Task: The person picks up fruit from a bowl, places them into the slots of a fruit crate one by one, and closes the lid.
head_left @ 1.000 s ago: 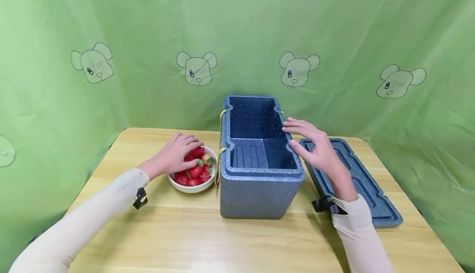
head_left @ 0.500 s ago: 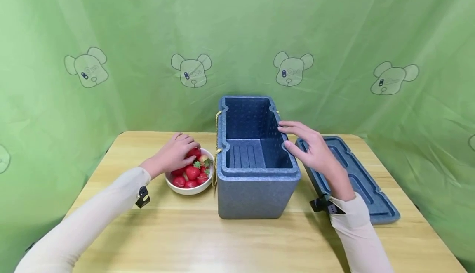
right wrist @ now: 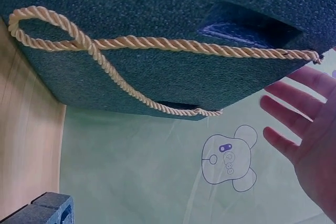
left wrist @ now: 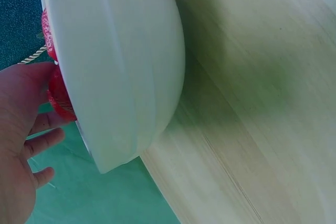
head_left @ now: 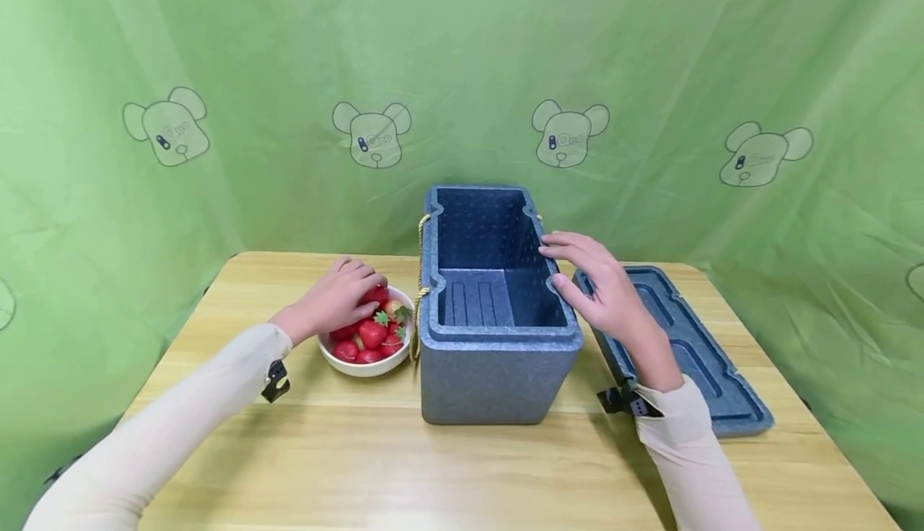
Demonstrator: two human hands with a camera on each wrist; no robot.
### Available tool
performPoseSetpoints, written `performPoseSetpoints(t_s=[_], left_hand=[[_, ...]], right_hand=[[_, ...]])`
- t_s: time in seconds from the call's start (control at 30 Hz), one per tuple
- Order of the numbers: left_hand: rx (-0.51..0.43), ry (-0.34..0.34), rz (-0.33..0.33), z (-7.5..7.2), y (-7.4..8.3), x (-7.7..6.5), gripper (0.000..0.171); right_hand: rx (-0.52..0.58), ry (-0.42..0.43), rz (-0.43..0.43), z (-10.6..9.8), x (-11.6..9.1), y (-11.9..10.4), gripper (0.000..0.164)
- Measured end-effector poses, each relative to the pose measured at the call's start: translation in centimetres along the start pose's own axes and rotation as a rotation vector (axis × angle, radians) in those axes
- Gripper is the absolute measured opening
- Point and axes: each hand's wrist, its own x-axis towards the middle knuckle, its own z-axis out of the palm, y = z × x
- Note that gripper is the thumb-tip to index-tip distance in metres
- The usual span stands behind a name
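Note:
In the head view, my left hand (head_left: 335, 300) is over a white bowl (head_left: 366, 369) of red strawberries. It pinches a strawberry (left wrist: 60, 97) between thumb and index finger at the bowl's rim; the left wrist view shows the other fingers loosely spread. My right hand (head_left: 601, 286) rests with nearly straight fingers on the right rim of an open blue-grey foam box (head_left: 498, 383). Nothing lies in its palm. Looped twisted rope (right wrist: 173, 44) hangs on the box side in the right wrist view.
The matching foam lid (head_left: 711, 354) lies on the wooden table (head_left: 346, 459), right of the box and partly behind my right forearm. Another rope (head_left: 419, 290) runs between bowl and box. Green curtain (head_left: 462, 42) with bear-head prints surrounds the table.
My left thumb has drawn in closer to the index finger at the strawberry. The head view has shifted slightly. My right hand stays on the box rim.

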Motion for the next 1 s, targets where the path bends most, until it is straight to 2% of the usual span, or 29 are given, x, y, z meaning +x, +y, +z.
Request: performPoseSetpoints(t_s=[0.17, 0.33, 0.47, 0.77, 1.0], left_hand=[[0.009, -0.001, 0.015, 0.3, 0.0, -0.3, 0.037], [-0.006, -0.003, 0.003, 0.5, 0.0, -0.6, 0.035], [-0.009, 0.008, 0.019, 0.3, -0.1, -0.4, 0.034], [-0.007, 0.064, 0.065, -0.5, 0.0, 0.3, 0.031], [-0.046, 0.163, 0.067, -1.7, -0.4, 0.5, 0.032]], right_hand=[[-0.033, 0.035, -0.048, 0.3, 0.0, 0.0, 0.035], [-0.041, 0.029, -0.054, 0.5, 0.1, 0.0, 0.037], [-0.038, 0.034, -0.055, 0.5, 0.2, 0.0, 0.037], [-0.043, 0.035, -0.059, 0.2, 0.3, 0.2, 0.037], [-0.04, 0.049, -0.064, 0.4, 0.3, 0.4, 0.036]])
